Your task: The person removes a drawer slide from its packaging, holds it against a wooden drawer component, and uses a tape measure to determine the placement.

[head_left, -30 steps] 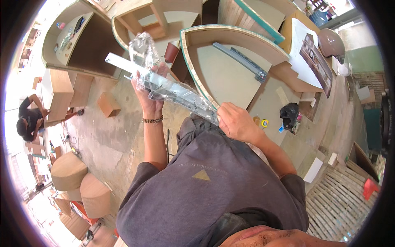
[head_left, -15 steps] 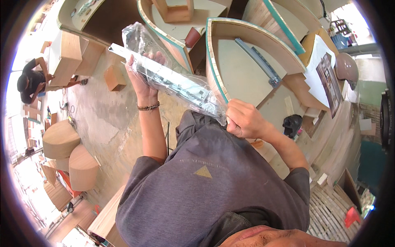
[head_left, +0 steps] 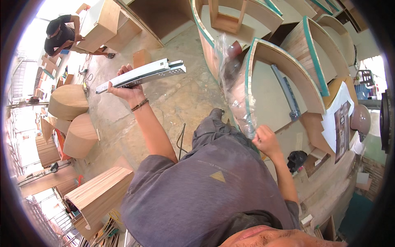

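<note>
My left hand [head_left: 128, 88] is closed around a pair of metal drawer slides [head_left: 144, 75], held out over the floor at the left. The slides are pale grey, long and narrow, with small holes along the lower side. On the right my right hand [head_left: 266, 140] grips one end of a clear plastic sleeve [head_left: 238, 96], which stretches up and away, crumpled and apart from the slides. Beside the sleeve stands a curved, boat-shaped wooden cabinet [head_left: 252, 61] with a teal edge. Another grey drawer slide [head_left: 286, 92] lies inside it.
More curved wooden cabinets [head_left: 314, 53] stand at the far right. A paper sheet with a picture [head_left: 342, 123] and a helmet [head_left: 360, 120] are at the right. Curved wooden pieces [head_left: 68, 102] sit at the left. Another person [head_left: 61, 37] works by a wooden box [head_left: 98, 26].
The drawer slides have come out of the plastic sleeve. My left hand has moved left with them, while my right hand has drawn the sleeve away to the right.
</note>
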`<action>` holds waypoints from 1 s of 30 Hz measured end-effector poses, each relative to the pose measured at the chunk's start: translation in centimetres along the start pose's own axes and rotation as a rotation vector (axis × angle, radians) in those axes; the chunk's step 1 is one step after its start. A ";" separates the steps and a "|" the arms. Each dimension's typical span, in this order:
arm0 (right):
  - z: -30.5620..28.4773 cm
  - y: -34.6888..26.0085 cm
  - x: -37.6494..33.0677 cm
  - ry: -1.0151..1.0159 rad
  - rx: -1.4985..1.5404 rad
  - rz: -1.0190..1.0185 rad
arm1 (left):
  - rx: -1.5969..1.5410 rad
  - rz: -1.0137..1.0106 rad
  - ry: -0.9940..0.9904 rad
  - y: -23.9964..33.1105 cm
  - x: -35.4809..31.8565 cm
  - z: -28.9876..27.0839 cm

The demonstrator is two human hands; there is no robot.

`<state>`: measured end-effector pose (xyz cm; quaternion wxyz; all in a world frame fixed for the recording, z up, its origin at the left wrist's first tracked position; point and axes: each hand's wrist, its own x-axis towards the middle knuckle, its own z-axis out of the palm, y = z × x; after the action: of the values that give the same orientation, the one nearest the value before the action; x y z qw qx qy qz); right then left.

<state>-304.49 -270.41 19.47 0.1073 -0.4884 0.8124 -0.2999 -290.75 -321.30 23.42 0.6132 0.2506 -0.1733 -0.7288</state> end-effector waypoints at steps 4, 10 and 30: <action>4.5 -0.1 4.2 0.007 -0.029 -0.304 | 0.004 0.043 -0.075 0.8 -1.4 0.7; 2.2 -2.5 10.1 0.049 0.240 0.154 | 0.064 -0.084 -0.267 -3.1 -5.3 4.1; -0.3 2.3 -7.4 0.422 0.591 0.945 | 0.664 -1.156 -0.866 -28.3 -34.5 4.7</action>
<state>-302.63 -263.15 17.45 0.1968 0.0467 0.8275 -0.5237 -312.12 -282.41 16.71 -0.0909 0.1648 -0.4468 -0.8746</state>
